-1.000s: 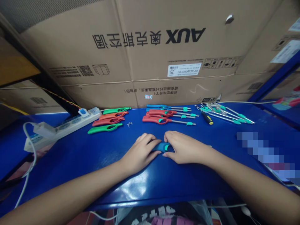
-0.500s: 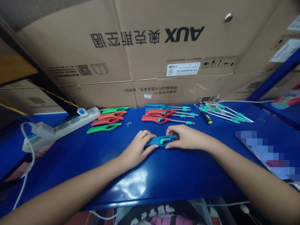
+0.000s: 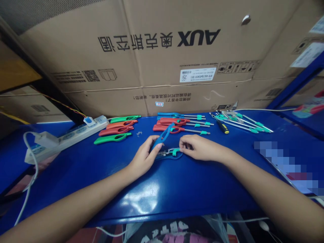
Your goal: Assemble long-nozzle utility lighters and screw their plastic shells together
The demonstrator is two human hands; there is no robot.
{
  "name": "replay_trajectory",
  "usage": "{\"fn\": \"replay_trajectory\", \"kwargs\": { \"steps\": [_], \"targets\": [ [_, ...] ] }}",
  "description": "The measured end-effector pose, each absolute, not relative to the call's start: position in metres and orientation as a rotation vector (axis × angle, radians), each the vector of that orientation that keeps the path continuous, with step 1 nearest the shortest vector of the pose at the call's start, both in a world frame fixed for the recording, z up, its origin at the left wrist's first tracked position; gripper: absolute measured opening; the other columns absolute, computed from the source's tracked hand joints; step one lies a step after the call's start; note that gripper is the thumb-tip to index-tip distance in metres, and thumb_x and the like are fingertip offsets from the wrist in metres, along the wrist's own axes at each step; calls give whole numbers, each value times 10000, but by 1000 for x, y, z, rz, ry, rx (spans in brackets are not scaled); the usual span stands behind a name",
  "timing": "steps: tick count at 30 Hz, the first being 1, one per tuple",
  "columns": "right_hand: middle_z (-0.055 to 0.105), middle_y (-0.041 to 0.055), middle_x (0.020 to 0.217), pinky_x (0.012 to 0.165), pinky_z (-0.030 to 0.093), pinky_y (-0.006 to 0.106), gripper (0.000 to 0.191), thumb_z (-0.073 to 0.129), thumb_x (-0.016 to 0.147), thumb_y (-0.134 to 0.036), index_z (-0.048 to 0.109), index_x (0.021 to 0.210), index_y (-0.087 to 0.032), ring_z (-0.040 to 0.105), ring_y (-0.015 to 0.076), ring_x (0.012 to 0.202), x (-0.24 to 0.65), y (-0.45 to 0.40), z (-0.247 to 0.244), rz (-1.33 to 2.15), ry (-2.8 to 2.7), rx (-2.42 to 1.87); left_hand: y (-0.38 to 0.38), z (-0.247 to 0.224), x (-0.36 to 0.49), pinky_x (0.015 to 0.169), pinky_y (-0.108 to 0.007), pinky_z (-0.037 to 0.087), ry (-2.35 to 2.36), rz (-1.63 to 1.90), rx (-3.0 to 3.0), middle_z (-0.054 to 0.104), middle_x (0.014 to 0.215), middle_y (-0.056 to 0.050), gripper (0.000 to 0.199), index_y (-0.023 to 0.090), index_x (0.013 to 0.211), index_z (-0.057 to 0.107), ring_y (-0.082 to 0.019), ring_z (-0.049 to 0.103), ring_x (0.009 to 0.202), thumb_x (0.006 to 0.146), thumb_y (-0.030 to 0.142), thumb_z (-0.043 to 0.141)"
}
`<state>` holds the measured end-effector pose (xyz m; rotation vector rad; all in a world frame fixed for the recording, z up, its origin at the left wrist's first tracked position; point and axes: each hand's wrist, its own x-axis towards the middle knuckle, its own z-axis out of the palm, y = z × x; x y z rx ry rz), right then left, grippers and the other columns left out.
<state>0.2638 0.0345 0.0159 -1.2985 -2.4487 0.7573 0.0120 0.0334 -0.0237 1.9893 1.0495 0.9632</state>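
Observation:
My left hand (image 3: pixel 144 155) grips a blue lighter shell half (image 3: pixel 165 133), which is lifted and tilted up. Below it, on the blue table (image 3: pixel 141 199), lies the other blue half (image 3: pixel 169 157) with a clear inner part, thin wires and a green trigger piece (image 3: pixel 175 152). The fingertips of my right hand (image 3: pixel 193 146) are pinched at the right end of that half, by the green piece; whether they hold anything is hidden. Red and blue lighters with metal rods (image 3: pixel 172 128) lie just behind my hands.
Green, orange and red handles (image 3: pixel 112 138) lie at the back left beside a white power strip (image 3: pixel 73 133). Metal rods with green parts (image 3: pixel 243 121) and a black-yellow screwdriver (image 3: pixel 223 126) are at the back right. A cardboard box (image 3: pixel 152 67) stands behind.
The blue lighter body has come apart. My left hand has raised one half up and to the left, and the inner parts now show in the lower half.

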Motion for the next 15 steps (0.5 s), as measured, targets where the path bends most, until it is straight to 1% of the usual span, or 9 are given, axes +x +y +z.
{"fn": "replay_trajectory", "kwargs": {
  "steps": [1,2,4,5,8,10,12,15],
  "targets": [
    [641,23,844,663,397,264,20,606,889,-203,608,890,-184,549,147,737,265,34,16,736,-2460,-1299,34,-24,13,948,-360,506,1049,1012,1939,663,1052,-52,255,221,1178,514,-201,642,1011,1022,416,460],
    [637,22,859,662,395,264,60,629,884,-230,603,918,-187,549,150,747,266,34,16,718,-2473,-1299,35,-25,13,934,-355,508,1054,1063,1895,654,1032,-51,255,222,1182,492,-196,640,992,1011,410,475],
    [625,25,890,653,389,266,148,666,878,-294,593,958,-194,545,158,762,267,34,16,680,-2502,-1300,37,-26,14,871,-329,515,1079,1183,1838,616,994,-44,274,224,1163,455,-182,626,924,967,399,535],
    [620,29,903,651,386,269,157,663,887,-317,592,958,-197,542,161,767,268,34,15,661,-2520,-1298,37,-26,13,831,-312,514,1093,1237,1827,593,972,-35,286,227,1138,444,-172,612,885,938,387,570],
    [613,38,930,670,387,280,112,588,946,-308,584,914,-201,545,168,786,269,33,16,620,-2576,-1279,38,-25,9,720,-260,486,1099,1298,1869,519,848,17,253,234,1032,434,-137,549,745,883,323,618],
    [609,43,946,697,393,288,106,548,969,-282,568,904,-200,552,172,803,269,32,17,598,-2600,-1262,37,-21,5,668,-246,464,1124,1206,1958,487,765,42,191,229,980,468,-123,514,666,881,293,618],
    [605,48,962,698,392,293,107,516,987,-280,549,926,-199,554,174,803,269,31,18,551,-2614,-1256,36,-18,3,689,-261,474,1152,1074,2102,530,776,29,154,214,970,548,-135,548,689,882,303,637],
    [605,52,965,665,380,293,133,461,1016,-300,524,958,-199,553,174,779,270,31,20,470,-2636,-1260,38,-15,2,824,-308,505,1110,924,2289,623,956,-28,234,201,1032,649,-186,623,879,865,357,701]
  ]
}}
